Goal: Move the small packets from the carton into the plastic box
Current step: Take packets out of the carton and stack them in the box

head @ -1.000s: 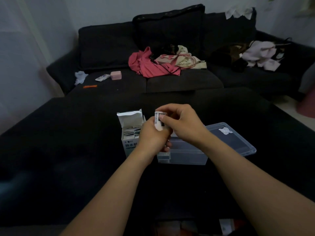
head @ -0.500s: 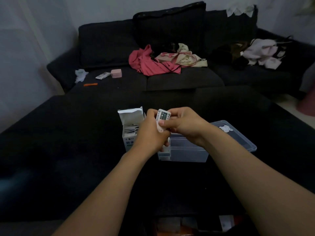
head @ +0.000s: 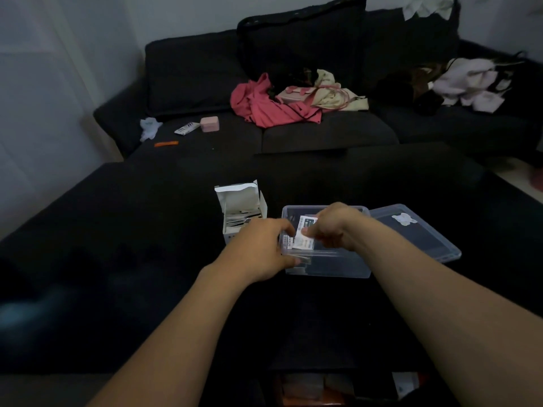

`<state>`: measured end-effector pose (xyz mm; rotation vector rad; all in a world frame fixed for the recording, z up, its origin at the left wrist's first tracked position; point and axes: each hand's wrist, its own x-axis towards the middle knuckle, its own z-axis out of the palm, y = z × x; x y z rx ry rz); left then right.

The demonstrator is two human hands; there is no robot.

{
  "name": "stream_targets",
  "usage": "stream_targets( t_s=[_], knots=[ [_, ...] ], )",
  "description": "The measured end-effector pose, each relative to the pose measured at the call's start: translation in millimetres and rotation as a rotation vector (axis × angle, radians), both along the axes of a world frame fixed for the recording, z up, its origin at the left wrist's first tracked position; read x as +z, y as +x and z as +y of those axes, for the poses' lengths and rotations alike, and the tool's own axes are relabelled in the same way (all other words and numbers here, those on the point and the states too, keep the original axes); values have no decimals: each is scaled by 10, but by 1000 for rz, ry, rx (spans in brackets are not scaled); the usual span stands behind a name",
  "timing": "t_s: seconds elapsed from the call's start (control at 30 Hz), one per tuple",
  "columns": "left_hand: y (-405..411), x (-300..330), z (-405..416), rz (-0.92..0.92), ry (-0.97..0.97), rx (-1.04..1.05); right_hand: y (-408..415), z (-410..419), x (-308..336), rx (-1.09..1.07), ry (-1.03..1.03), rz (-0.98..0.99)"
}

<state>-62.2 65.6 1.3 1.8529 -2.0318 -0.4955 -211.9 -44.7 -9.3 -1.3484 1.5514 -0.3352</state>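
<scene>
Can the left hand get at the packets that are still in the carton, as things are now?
Probably yes. The carton stands open, flap up, just beyond the left hand, and nothing covers its packets. That hand seems to be holding something at the plastic box rim, so it must let go first.

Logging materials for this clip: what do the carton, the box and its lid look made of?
Carton: white paperboard, matte, with a creased, folded-up flap. Plastic box: clear, glossy rigid plastic; the dark surface shows through its walls. Lid: seemingly the same clear plastic, with a pale sticker on it.
</scene>
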Motion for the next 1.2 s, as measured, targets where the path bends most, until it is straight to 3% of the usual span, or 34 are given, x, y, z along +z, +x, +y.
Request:
stream_targets(
  t_s=[0.1,0.43,0.63,1.2],
  knots=[
    [21,-57,-24,-58,34,-14,74,-1,-43,38,37,49],
    [37,-112,-92,-77,94,-61,210,78,-88,225,-106,361],
    [35,-113,-85,-56,86,-68,208,95,34,212,-7,274],
    [12,-10,22,101,190,-30,138,129,218,270,-12,312]
  ],
)
